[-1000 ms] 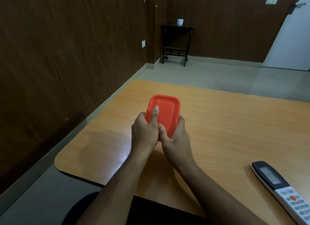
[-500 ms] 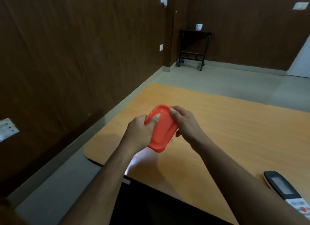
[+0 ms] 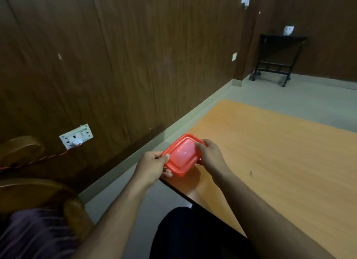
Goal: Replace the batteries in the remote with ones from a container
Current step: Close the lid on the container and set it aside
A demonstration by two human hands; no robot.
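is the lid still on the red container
Yes, shut: the red plastic container's lid sits flat across its top, held between left hand and right hand.

Both hands, left hand and right hand, are occupying the near-left corner of the table, gripping the red container. Tabletop right of them is lying open. Wooden chair is crowding the left side.

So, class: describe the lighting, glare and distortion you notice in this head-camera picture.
Head view: dim indoor light with the wood wall nearly black; a small glare spot on the red container lid; wide-angle bending along the skirting and table edge; soft focus on the far black side table.
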